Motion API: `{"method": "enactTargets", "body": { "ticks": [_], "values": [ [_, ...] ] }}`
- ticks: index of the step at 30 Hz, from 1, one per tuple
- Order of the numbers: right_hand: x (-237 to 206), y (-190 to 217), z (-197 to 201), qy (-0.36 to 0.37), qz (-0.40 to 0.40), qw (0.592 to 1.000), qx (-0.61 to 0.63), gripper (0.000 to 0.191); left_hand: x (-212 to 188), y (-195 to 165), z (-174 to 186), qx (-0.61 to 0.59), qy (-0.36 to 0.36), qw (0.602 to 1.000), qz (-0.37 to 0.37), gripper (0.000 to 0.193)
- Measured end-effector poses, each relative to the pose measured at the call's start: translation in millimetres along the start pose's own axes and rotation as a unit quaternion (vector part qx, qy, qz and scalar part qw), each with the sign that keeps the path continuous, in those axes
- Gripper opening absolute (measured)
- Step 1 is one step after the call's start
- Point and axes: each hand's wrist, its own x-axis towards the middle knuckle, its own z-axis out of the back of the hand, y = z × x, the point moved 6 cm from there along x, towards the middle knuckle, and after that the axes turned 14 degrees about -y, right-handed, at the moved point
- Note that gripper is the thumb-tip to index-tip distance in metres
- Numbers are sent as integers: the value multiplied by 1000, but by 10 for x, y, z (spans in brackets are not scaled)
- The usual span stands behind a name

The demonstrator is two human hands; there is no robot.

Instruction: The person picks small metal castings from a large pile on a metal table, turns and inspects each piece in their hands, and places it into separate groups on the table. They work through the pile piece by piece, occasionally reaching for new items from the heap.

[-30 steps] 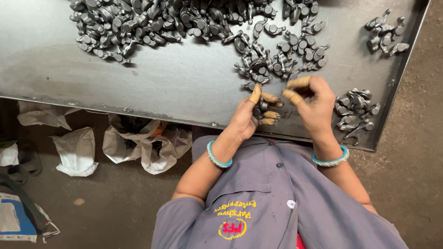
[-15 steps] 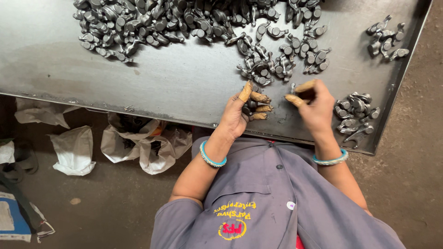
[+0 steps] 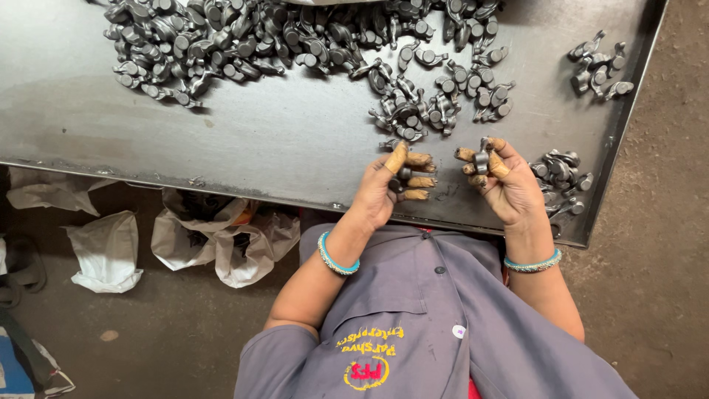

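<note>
The right hand (image 3: pixel 509 185) pinches a small grey metal part (image 3: pixel 484 159) between thumb and fingertips. The left hand (image 3: pixel 388 188), half curled, cups another dark part (image 3: pixel 402 176) over the near edge of the steel table (image 3: pixel 281 140).

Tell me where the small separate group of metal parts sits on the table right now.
In the head view, the small group of metal parts lies at the upper right of the metal table, near its right edge, apart from the big pile.

Crumpled white plastic bags (image 3: pixel 214 240) lie on the floor under the table edge, left of and below the left hand (image 3: pixel 384 188). Another white bag (image 3: pixel 107 251) lies farther left. A blue-and-white package (image 3: pixel 22 369) sits at the bottom-left corner.
</note>
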Motion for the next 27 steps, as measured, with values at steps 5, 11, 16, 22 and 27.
{"method": "enactTargets", "body": {
  "ticks": [5,11,16,22,27],
  "values": [
    [-44,6,-121,25,10,1000,-3,24,-28,62,-116,-8,9,1000,-2,42],
    [-142,176,-109,-13,101,986,-134,19,-29,7,-16,22,-7,998,-57,29],
    [-357,979,131,-180,450,767,-420,24,-72,-247,118,87,-46,983,-155,27],
    [-377,1487,517,-323,447,590,-590,25,-163,-568,248,94,-96,964,-229,31],
    [-529,1345,119,-298,537,425,-665,26,-176,-688,298,130,-143,940,-280,37]
  ]
}}
